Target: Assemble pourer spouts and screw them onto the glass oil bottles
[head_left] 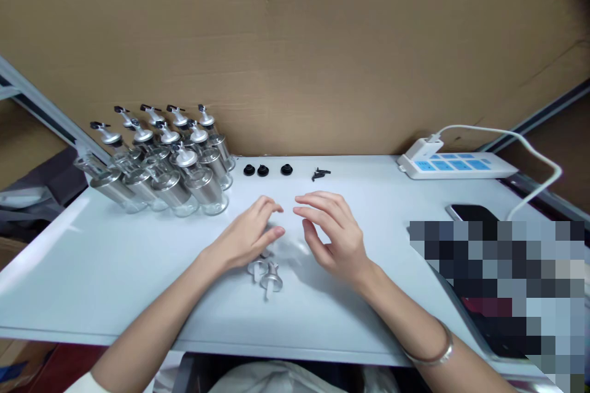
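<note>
My left hand [252, 228] hovers over the middle of the table, fingers apart and nothing in them. Facing it, my right hand [334, 232] is also empty, its fingers curved and spread. Below my left hand lie a few silvery pourer tops [271, 281] with clear stems; one is partly hidden by that hand. Beyond my hands, black round stoppers [262, 170] sit in a row, with a small pile of black flip caps [319, 174] to their right. At the left stand several glass bottles [207, 187] with metal sleeves, most topped with pourers; some in front have no top.
A white power strip [461, 166] with a charger [426, 150] and white cable [548, 178] lies at the back right. A phone [472, 212] and a blurred-out device are at the right. A cardboard wall [295, 61] closes off the back.
</note>
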